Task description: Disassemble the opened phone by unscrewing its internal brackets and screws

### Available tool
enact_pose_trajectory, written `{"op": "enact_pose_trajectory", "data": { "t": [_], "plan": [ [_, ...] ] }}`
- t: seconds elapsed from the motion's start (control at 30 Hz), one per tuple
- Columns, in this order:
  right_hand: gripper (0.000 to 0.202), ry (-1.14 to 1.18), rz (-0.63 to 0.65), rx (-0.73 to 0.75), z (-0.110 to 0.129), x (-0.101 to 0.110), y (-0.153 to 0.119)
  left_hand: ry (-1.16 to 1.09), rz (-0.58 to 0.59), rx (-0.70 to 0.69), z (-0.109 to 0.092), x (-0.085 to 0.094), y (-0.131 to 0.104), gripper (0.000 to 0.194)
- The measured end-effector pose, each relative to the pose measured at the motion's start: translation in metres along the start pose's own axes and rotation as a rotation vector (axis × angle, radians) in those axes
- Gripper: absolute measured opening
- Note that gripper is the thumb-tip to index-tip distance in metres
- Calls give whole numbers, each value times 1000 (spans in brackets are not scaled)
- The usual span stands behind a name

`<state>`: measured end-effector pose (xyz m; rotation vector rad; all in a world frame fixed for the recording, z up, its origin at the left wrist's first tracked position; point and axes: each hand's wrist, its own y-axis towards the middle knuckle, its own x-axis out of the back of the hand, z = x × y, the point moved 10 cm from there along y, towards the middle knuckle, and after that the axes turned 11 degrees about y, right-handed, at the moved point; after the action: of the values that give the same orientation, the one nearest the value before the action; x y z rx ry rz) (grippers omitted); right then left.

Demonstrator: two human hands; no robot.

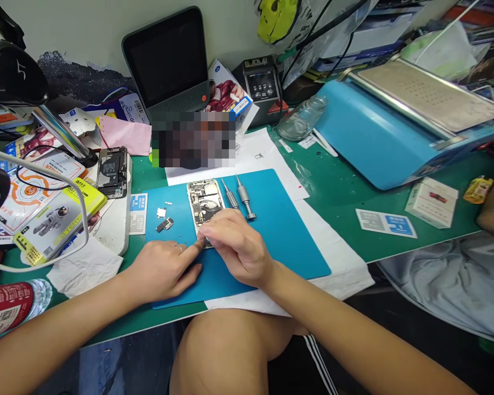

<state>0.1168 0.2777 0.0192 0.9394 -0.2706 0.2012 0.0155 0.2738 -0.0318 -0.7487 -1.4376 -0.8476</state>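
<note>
Right now both hands meet at the near end of an opened phone (205,204), which lies flat on a blue mat (280,230) on the green table (337,192). The phone's back is off, so its metal parts and circuit boards show, and its long side runs away from the person. The right hand (234,247) lies over the phone's near end, fingers (214,227) curled together and pressed down at the bottom edge; whether they pinch a small part there cannot be told, as the hand hides the spot. The left hand (164,269) rests palm down on the mat just left of it, a ring on one finger, its index finger stretched out so the tip touches the phone's near left corner beside the right fingertips, the other fingers loosely folded.

Just right of the phone lie two small screwdrivers (239,198) side by side on the mat, tips pointing away. Left of the phone, a few small loose parts (164,219) sit on the mat. Further left, off the mat, a second opened phone (112,173) lies near a yellow box (57,222). At the far right stands a big blue machine (379,131) with a metal top, a glass jar (300,118) just beside it. A dark screen (167,60) leans against the wall behind.
</note>
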Motion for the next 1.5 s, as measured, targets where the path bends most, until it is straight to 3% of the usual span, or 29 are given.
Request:
{"op": "enact_pose_trajectory", "data": {
  "t": [0.37,0.67,1.5],
  "plan": [
    [59,-31,-22,10,1,4,-2,1,25,8,0,-5,-2,40],
    [49,-28,-6,48,7,2,4,9,26,5,0,-4,-1,34],
    [55,-31,-60,71,4,7,0,15,-24,9,1,2,0,29]
  ]
}}
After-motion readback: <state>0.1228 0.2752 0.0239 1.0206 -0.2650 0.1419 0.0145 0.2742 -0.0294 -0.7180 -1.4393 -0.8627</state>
